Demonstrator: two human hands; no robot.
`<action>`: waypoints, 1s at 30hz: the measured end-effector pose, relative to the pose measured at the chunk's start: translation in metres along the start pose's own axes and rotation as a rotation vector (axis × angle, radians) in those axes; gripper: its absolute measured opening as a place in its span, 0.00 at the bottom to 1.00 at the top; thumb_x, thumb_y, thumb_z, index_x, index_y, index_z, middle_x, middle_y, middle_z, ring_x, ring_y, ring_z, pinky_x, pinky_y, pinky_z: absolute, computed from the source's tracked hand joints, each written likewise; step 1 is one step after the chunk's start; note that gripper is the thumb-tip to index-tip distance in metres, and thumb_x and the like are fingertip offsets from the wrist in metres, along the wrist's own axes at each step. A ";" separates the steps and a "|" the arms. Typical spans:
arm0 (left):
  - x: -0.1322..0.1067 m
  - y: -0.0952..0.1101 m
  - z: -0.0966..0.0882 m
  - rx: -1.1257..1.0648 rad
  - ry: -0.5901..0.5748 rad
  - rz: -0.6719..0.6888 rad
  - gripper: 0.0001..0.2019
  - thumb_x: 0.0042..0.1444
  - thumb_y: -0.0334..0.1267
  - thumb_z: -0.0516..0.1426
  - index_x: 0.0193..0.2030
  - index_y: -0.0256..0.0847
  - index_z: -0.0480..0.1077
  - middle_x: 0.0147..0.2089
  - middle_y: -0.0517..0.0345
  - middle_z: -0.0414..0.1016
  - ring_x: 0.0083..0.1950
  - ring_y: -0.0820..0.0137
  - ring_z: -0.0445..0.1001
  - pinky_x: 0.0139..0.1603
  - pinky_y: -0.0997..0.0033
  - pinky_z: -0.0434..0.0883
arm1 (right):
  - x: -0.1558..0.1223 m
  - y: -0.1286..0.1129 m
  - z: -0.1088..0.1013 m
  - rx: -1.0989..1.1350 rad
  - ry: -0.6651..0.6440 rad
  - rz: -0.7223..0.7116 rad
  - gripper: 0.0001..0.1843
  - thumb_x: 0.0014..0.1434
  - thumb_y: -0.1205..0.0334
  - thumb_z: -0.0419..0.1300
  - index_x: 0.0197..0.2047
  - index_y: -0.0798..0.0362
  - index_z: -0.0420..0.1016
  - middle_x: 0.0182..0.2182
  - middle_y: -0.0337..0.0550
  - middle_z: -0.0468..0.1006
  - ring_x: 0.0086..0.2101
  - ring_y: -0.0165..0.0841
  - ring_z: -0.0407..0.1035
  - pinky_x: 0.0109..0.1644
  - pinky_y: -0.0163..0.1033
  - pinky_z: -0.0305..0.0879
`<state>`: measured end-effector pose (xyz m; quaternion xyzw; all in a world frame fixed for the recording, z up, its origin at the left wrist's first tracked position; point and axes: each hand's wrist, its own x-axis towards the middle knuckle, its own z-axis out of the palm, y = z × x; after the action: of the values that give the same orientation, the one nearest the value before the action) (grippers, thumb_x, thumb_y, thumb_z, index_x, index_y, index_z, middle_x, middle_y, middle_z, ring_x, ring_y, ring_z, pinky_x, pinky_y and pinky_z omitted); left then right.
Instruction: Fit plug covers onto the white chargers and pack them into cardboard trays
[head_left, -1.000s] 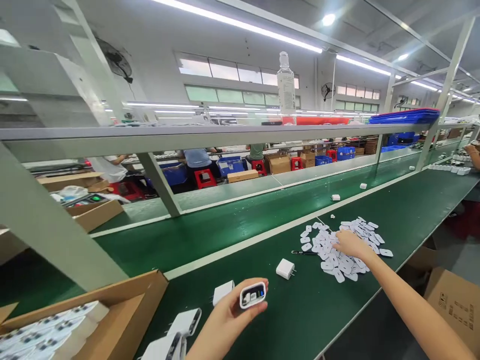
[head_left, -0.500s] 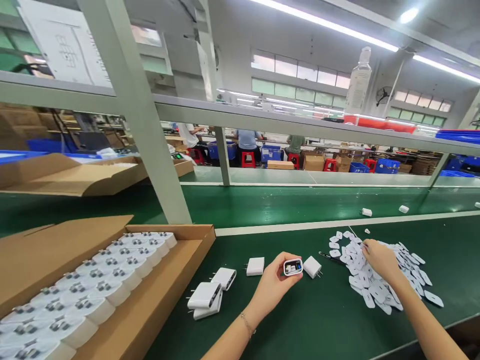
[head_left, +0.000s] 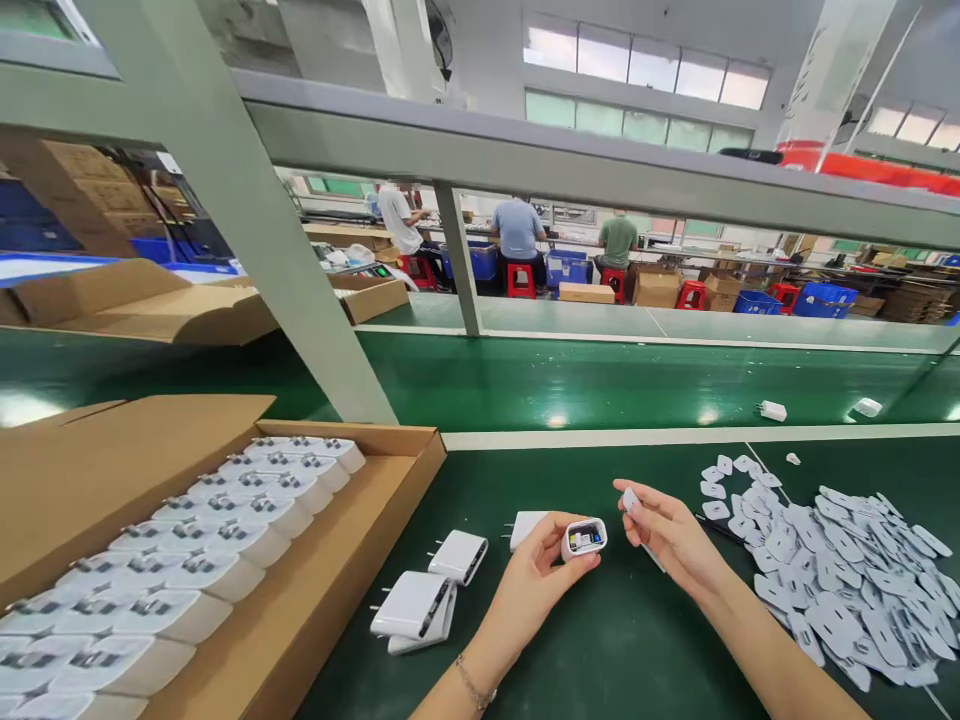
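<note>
My left hand (head_left: pixel 536 570) grips a white charger housing (head_left: pixel 584 538), its open end facing me with electronic parts showing inside. To its right, my right hand (head_left: pixel 671 535) pinches a small white cover plate (head_left: pixel 630 497) between thumb and fingers, slightly apart from the housing. A thin white edge (head_left: pixel 654 559) shows below those fingers; what it belongs to I cannot tell. Several white chargers with metal prongs lie left of my left hand, among them an upper charger (head_left: pixel 458 556) and a lower charger (head_left: pixel 412 604). Another charger (head_left: pixel 526 526) is partly hidden behind that hand.
A cardboard box (head_left: pixel 397 500) with rows of white chargers (head_left: pixel 247 500) stands at the left. Loose cover plates (head_left: pixel 840 580) form a pile at the right, beside a dark pen-like tool (head_left: pixel 724 528). A metal frame post (head_left: pixel 300 290) rises behind the box. Co-workers sit far back.
My right hand has moved left from the pile to near the housing, bringing a cover plate. My left hand still holds the housing. The head view has tilted down.
</note>
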<state>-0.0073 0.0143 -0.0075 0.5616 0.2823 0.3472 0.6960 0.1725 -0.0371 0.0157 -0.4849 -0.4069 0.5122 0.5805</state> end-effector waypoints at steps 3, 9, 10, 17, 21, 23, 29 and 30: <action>0.000 0.001 0.000 0.006 -0.003 -0.031 0.15 0.45 0.38 0.65 0.41 0.42 0.72 0.44 0.54 0.72 0.47 0.63 0.70 0.48 0.63 0.72 | -0.006 0.003 -0.006 -0.026 -0.020 0.051 0.23 0.50 0.54 0.65 0.49 0.52 0.73 0.25 0.36 0.71 0.22 0.24 0.63 0.34 0.36 0.62; -0.004 0.008 0.004 -0.017 -0.062 -0.110 0.13 0.46 0.37 0.64 0.41 0.42 0.73 0.42 0.54 0.73 0.45 0.63 0.71 0.45 0.66 0.73 | -0.014 -0.004 -0.009 -0.222 0.027 0.005 0.10 0.53 0.54 0.62 0.34 0.52 0.74 0.32 0.41 0.75 0.33 0.31 0.68 0.41 0.38 0.64; -0.005 0.009 0.005 -0.018 -0.070 -0.114 0.13 0.47 0.37 0.64 0.41 0.42 0.73 0.42 0.54 0.73 0.45 0.63 0.71 0.45 0.66 0.73 | -0.015 -0.004 -0.009 -0.264 0.038 -0.031 0.09 0.53 0.55 0.62 0.32 0.52 0.74 0.35 0.42 0.75 0.37 0.32 0.68 0.43 0.38 0.63; -0.008 0.008 0.008 0.035 -0.042 -0.081 0.11 0.49 0.37 0.62 0.40 0.42 0.71 0.49 0.52 0.72 0.49 0.64 0.70 0.48 0.66 0.72 | -0.018 0.000 -0.006 -0.162 0.071 -0.067 0.12 0.57 0.54 0.59 0.42 0.50 0.72 0.32 0.39 0.72 0.24 0.27 0.65 0.26 0.33 0.63; -0.008 0.006 0.008 0.023 -0.008 -0.064 0.11 0.48 0.38 0.63 0.39 0.41 0.71 0.49 0.52 0.73 0.49 0.63 0.71 0.50 0.62 0.72 | -0.018 0.000 -0.006 -0.076 0.014 -0.019 0.17 0.55 0.55 0.61 0.47 0.50 0.74 0.33 0.40 0.73 0.28 0.29 0.70 0.40 0.41 0.69; -0.007 0.005 0.007 0.025 0.009 -0.053 0.12 0.48 0.39 0.63 0.39 0.41 0.71 0.48 0.52 0.73 0.49 0.62 0.71 0.51 0.62 0.72 | -0.019 0.000 -0.006 -0.026 -0.017 0.006 0.20 0.53 0.57 0.63 0.50 0.49 0.73 0.35 0.41 0.74 0.33 0.32 0.72 0.46 0.44 0.68; -0.007 0.004 0.007 0.037 0.008 -0.053 0.12 0.49 0.39 0.62 0.40 0.41 0.70 0.47 0.52 0.73 0.50 0.61 0.71 0.51 0.62 0.71 | -0.022 0.000 -0.002 -0.099 0.009 -0.092 0.17 0.51 0.60 0.64 0.46 0.47 0.75 0.40 0.43 0.73 0.37 0.34 0.71 0.43 0.43 0.71; -0.008 0.005 0.008 0.039 -0.006 -0.053 0.12 0.49 0.39 0.62 0.41 0.41 0.70 0.47 0.52 0.73 0.50 0.61 0.71 0.51 0.63 0.71 | -0.024 0.000 -0.001 -0.158 0.017 -0.137 0.15 0.52 0.61 0.64 0.45 0.47 0.75 0.39 0.43 0.73 0.36 0.34 0.71 0.41 0.42 0.72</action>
<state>-0.0064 0.0041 -0.0012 0.5684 0.3019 0.3214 0.6946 0.1698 -0.0609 0.0164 -0.5048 -0.4733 0.4334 0.5774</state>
